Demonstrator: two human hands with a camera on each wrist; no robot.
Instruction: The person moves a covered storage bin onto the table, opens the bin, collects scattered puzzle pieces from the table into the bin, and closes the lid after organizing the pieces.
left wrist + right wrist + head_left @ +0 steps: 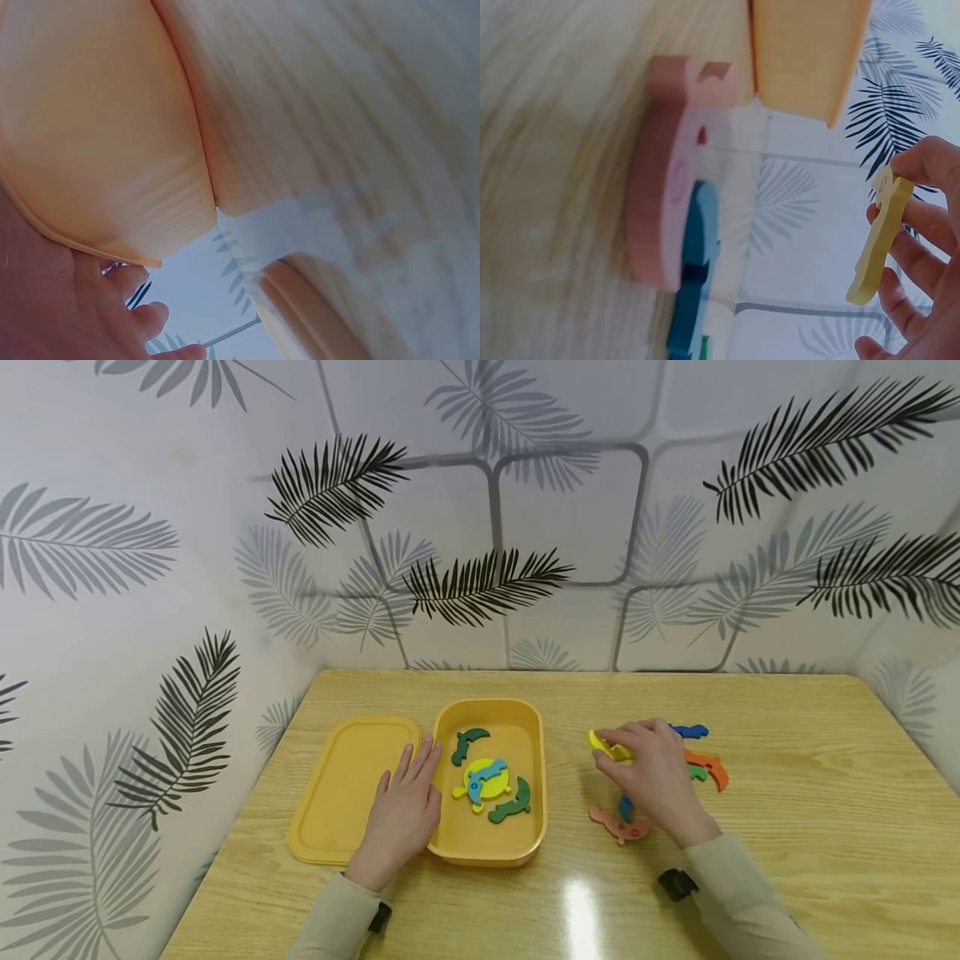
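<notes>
Between its thumb and fingers, my right hand [660,777] pinches a thin yellow animal-shaped piece [877,244], raised above the table to the right of the box. My left hand [405,814] rests with fairly straight fingers along the left rim of the orange-yellow box [542,785]. Inside the box lie two dark green curved pieces [512,804] and a yellow turtle-shaped piece [495,787], with a light blue piece [476,789] on top of it. Below the right hand are a pink animal-shaped piece [656,187] and a blue piece [694,277] beside it.
To the left of the box, its flat matching lid [341,785] lies on the wooden table [810,810]. Beyond the right hand are an orange piece [716,769], a green piece [697,772] and a dark blue piece [692,731]. A leaf-patterned wall [555,635] stands behind the table.
</notes>
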